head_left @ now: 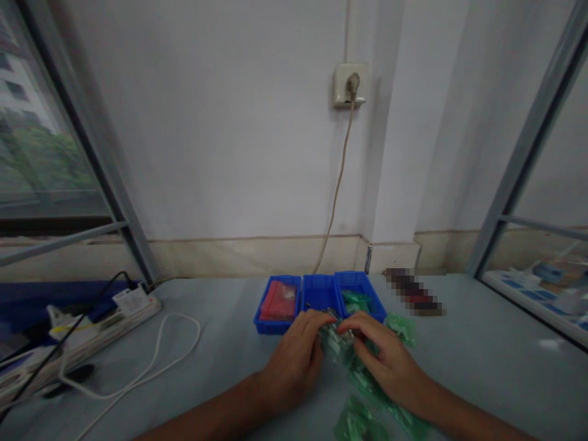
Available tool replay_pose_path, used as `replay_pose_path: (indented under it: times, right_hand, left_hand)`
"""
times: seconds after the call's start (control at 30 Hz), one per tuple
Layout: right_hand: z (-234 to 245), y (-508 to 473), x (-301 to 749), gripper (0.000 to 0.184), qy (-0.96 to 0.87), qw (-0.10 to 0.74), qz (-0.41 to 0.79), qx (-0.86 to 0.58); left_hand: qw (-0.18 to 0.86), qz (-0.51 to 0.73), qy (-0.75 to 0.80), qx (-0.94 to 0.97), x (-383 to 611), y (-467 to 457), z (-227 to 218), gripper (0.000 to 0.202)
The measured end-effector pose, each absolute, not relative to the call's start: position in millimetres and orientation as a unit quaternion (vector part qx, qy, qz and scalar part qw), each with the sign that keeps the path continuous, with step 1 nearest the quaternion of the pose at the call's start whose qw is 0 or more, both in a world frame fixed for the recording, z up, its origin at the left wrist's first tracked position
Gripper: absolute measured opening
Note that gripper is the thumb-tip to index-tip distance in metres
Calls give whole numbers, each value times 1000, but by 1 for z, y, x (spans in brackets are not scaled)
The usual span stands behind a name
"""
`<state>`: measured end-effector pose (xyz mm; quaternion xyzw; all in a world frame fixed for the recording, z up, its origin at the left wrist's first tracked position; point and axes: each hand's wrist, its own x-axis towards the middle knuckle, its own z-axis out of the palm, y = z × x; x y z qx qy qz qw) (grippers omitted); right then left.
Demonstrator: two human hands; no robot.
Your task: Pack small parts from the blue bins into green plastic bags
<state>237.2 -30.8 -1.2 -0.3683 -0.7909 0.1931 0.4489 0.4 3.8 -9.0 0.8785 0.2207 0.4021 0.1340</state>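
Observation:
Both of my hands are closed on a green plastic bag (337, 346) that has small shiny metal pieces inside. My left hand (298, 346) pinches its left side, and my right hand (386, 355) grips it from the right. The bag's long green tail runs down under my right hand. Just beyond my fingers stand three blue bins: the left bin (271, 329) holds a red packet (278, 300), the middle bin (320, 286) is partly hidden by my hands, and the right bin (351, 278) holds green plastic (356, 301).
Another green bag (358, 422) lies near the front edge, and a green piece (402, 327) sits right of the bins. At left are a power strip (110, 331) and a looped white cable (156, 367). A cord (340, 177) hangs from the wall socket (350, 86).

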Motion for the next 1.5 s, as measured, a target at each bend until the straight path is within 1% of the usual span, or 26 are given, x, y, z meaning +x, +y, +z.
replay_pose_path:
  times: [0.1,0.13,0.2,0.23,0.3,0.33,0.4,0.43,0.53,0.57,0.7,0.77,0.87,0.93,1.03,1.1,1.2,1.27,1.3,1.43,1.5]
  right_hand:
    - [0,-30,237,20,-787,459,196,-363]
    - [1,-30,237,19,-786,463,194,-361]
    - [2,-31,236,14,-782,469,188,-365]
    - [3,-31,236,11,-781,469,186,-369]
    - [2,-31,235,9,-775,467,191,-379]
    - [1,-31,234,10,-771,465,201,-387]
    - [-2,-31,234,9,-753,465,229,-406]
    - [-3,-31,233,9,-741,466,244,-417]
    - [-7,-30,233,15,-705,483,274,-441]
    - [-7,-30,233,15,-696,489,277,-446]
    - [-4,-29,232,13,-707,481,277,-438]
    - [-1,-29,232,18,-724,466,277,-426]
    - [2,-31,232,27,-743,454,276,-407]
    - [3,-31,232,29,-754,452,263,-397]
    - [3,-32,233,22,-764,457,233,-391]
    - [1,-31,232,18,-758,457,237,-400]
    - [0,-31,231,11,-737,453,270,-422]
    - [0,-32,230,9,-738,458,269,-416]
    - [0,-32,231,10,-745,453,265,-412]
    - [0,-31,233,17,-740,470,255,-409]
    - [-1,-30,235,18,-735,476,252,-412]
  left_hand:
    - [131,393,235,879,0,4,-7,49]
    - [127,385,238,883,0,3,-5,44]
    - [113,367,240,892,0,2,-2,20]
    - [103,361,239,895,0,2,-1,11]
    - [87,354,236,901,1,1,0,21]
    - [83,355,233,901,1,0,0,22]
    - [92,368,231,896,1,1,-4,10]
    - [104,381,233,889,1,1,-6,13]
    - [145,417,245,863,1,3,-12,51]
    - [146,414,237,867,1,4,-12,55]
    - [122,392,204,889,0,3,-9,52]
    - [108,391,210,889,0,3,-6,43]
    - [89,404,226,882,0,3,-2,20]
    - [85,417,234,874,1,4,-2,14]
    - [98,421,234,871,1,6,-7,16]
    - [118,416,241,869,1,7,-12,16]
    - [154,430,277,845,1,6,-16,35]
    - [147,415,266,857,0,5,-15,27]
    - [139,397,249,872,0,4,-14,26]
    - [136,388,202,889,0,4,-7,46]
    - [137,388,215,886,1,4,-6,46]
